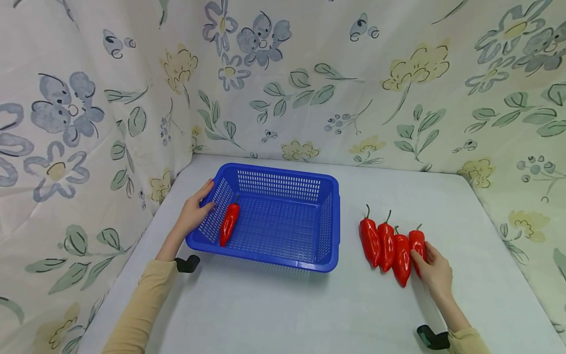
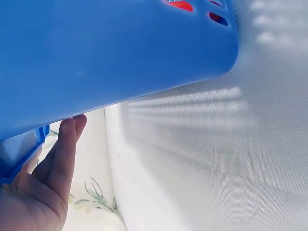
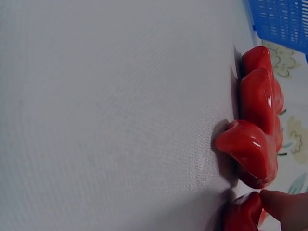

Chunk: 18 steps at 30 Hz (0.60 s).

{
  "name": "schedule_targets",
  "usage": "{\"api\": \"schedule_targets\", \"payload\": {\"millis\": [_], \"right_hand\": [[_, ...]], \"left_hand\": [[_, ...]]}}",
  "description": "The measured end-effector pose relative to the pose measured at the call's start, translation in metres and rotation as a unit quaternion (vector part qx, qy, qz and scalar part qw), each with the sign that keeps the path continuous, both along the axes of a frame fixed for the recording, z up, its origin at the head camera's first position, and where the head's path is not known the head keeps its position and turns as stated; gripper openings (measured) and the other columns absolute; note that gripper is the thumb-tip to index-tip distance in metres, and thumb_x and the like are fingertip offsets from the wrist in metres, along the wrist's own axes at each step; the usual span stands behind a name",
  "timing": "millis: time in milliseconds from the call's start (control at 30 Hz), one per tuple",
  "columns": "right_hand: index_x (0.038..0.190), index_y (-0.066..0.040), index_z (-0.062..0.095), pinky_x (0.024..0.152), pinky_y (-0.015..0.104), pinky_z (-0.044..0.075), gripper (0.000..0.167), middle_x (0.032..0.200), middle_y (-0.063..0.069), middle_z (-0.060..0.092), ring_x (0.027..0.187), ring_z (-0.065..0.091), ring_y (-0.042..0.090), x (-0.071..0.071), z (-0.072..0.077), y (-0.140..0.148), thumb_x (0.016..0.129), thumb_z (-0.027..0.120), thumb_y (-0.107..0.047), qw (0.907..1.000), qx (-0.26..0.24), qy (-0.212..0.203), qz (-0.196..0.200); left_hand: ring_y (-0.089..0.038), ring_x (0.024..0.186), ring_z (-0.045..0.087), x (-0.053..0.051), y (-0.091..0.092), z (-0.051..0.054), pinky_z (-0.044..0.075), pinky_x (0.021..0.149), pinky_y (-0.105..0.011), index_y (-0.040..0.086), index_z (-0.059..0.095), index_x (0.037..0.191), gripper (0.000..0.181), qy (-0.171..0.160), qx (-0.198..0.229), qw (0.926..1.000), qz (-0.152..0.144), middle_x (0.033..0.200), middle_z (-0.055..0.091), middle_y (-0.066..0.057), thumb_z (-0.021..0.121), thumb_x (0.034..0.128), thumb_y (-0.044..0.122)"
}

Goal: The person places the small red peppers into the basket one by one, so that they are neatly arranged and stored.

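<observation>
A blue plastic basket (image 1: 283,263) with slotted walls stands on the white table, one red chili pepper (image 1: 229,224) lying inside near its left wall. My left hand (image 1: 196,209) grips the basket's left rim, thumb over the edge; in the left wrist view the fingers (image 2: 67,149) touch the basket's outer side (image 2: 120,57). To the right, several red chili peppers lie side by side, stems pointing away. My right hand (image 1: 435,270) pinches the rightmost chili pepper (image 1: 417,239) between thumb and fingers. Beside it lies another chili pepper (image 1: 401,258), also visible in the right wrist view (image 3: 252,149).
The white table (image 1: 265,309) carries the basket left of centre and the row of peppers right of it. A floral curtain (image 1: 309,98) hangs behind and along both sides. Black wrist mounts (image 1: 432,338) stick out from both cuffs.
</observation>
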State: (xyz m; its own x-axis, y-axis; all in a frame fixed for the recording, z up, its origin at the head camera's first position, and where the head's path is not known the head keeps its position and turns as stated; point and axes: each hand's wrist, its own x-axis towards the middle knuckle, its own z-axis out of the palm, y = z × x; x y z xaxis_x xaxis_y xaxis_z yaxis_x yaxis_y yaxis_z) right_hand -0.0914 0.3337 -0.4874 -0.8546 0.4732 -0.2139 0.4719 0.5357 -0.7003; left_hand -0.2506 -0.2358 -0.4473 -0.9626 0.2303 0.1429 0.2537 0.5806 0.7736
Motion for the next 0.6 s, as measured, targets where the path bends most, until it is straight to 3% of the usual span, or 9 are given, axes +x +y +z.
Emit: {"api": "schedule_targets", "payload": {"millis": [600], "right_hand": [[0.149,-0.002,0.021,0.100,0.047,0.035,0.070,0.146,0.029,0.034,0.132,0.039,0.044,0.0026,-0.0002,0.0030,0.096,0.045,-0.041,0.9990,-0.023,0.017,-0.033]], "left_hand": [[-0.035,0.145,0.020,0.0005,0.0000,0.0006,0.022,0.115,-0.055,0.006,0.029,0.148,0.060,-0.012,-0.002,0.9999,0.003,0.158,0.020,-0.010,0.050,0.0921,0.002]]}}
